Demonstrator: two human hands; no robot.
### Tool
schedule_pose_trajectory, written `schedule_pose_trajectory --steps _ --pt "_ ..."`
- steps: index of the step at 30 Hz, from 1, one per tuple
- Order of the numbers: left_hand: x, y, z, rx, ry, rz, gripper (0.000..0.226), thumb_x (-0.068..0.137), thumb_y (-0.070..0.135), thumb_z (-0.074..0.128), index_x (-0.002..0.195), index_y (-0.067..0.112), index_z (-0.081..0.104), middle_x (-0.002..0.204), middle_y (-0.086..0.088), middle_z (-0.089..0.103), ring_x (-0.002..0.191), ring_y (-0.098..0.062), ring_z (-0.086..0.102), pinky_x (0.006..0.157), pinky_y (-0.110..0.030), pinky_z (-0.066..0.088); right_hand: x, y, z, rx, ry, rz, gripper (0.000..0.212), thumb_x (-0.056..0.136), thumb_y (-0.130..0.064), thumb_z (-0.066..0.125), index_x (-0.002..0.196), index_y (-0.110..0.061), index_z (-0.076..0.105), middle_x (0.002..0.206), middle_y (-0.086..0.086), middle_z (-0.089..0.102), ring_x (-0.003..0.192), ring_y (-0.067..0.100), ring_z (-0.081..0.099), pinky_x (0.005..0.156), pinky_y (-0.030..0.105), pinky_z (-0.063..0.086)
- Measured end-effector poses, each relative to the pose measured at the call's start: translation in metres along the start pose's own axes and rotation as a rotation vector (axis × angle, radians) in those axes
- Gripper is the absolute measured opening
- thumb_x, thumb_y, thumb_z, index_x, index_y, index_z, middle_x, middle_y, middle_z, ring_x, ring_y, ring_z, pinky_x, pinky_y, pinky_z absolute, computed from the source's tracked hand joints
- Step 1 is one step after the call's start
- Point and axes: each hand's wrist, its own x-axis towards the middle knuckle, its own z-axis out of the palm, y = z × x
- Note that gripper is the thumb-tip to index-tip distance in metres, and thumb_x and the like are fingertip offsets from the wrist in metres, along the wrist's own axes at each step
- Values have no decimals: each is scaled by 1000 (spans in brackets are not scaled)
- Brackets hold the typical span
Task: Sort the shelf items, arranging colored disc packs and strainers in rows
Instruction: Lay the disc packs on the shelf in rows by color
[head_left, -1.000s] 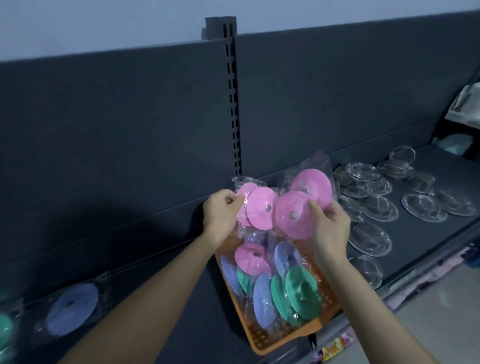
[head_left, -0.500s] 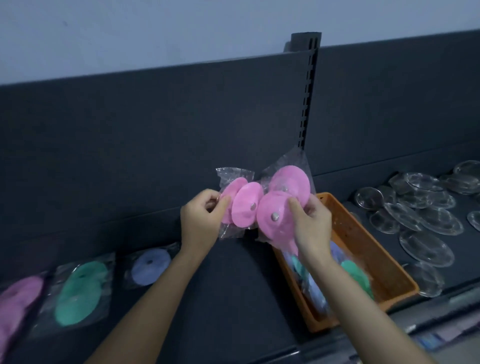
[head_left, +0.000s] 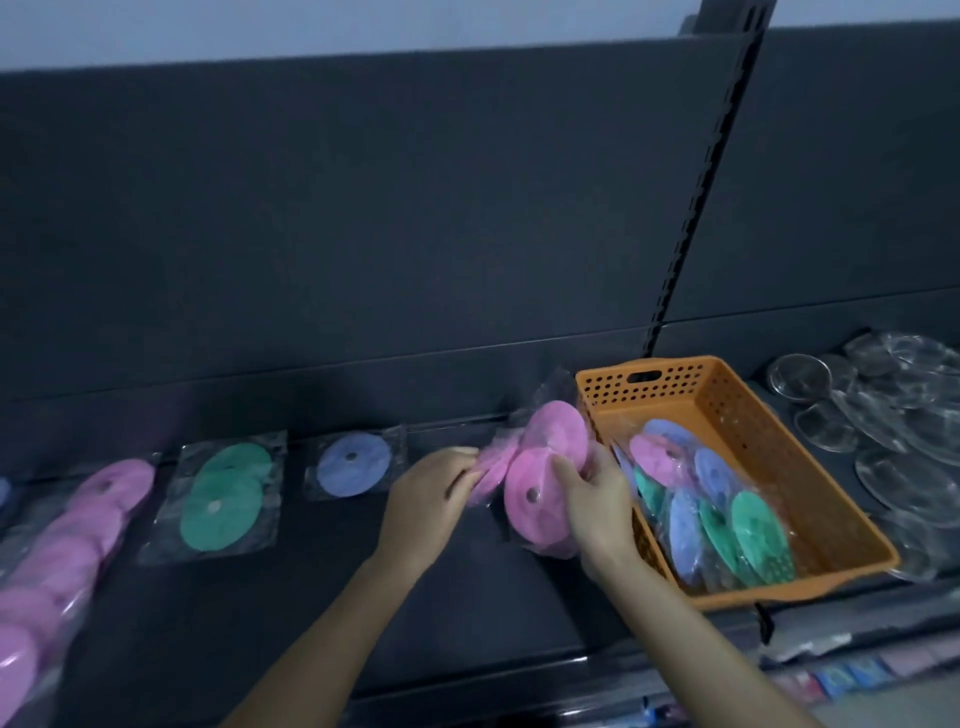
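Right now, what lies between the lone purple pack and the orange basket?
Head view: pink packs, held by the left hand and the right hand.

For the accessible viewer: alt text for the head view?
A left hand and right hand hold pink disc packs at a dark shelf. To their right sits an orange basket of mixed packs, then clear strainers; to their left lie a purple pack, a green pack and a pink row.
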Motion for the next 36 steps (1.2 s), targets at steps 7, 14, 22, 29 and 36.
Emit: schedule_pose_trajectory --steps 7,14,22,29,36 --pt "-42 -18 6 -55 -117 44 21 76 25 76 94 14 74 109 8 69 99 -2 63 88 -19 49 -8 29 -10 -121 -106 116 13 86 -13 60 80 -3 56 70 5 56 63 14 50 57 28 42" --pt "-52 -26 12 -80 -153 -129 23 83 28 70 104 18 69 118 8 62 109 -10 59 93 -20 44 -4 37 -17 -186 -146 173 17 85 -11 63 99 -5 59 92 11 66 82 20 60 72 35 51" --pt "-37 -32 20 29 -462 -544 117 61 46 80 151 24 9 157 0 14 143 -21 11 115 -37 19 -9 37 -23 -260 -272 126 37 77 1 60 94 -33 58 89 -9 68 86 12 64 67 23 50" --pt "-27 -34 5 -308 -267 -786 108 58 11 86 146 18 24 131 4 48 119 -20 51 92 -27 42 -10 31 -25 -442 -310 1 25 84 -3 54 80 -28 51 69 -10 60 65 6 57 48 4 39" --pt "-34 -46 -25 -679 -146 -915 56 65 -5 79 110 18 56 105 -6 65 91 -22 65 51 -23 52 -17 36 -15 -962 -314 -263 51 90 -7 50 140 -3 38 142 18 41 131 32 36 111 32 27"
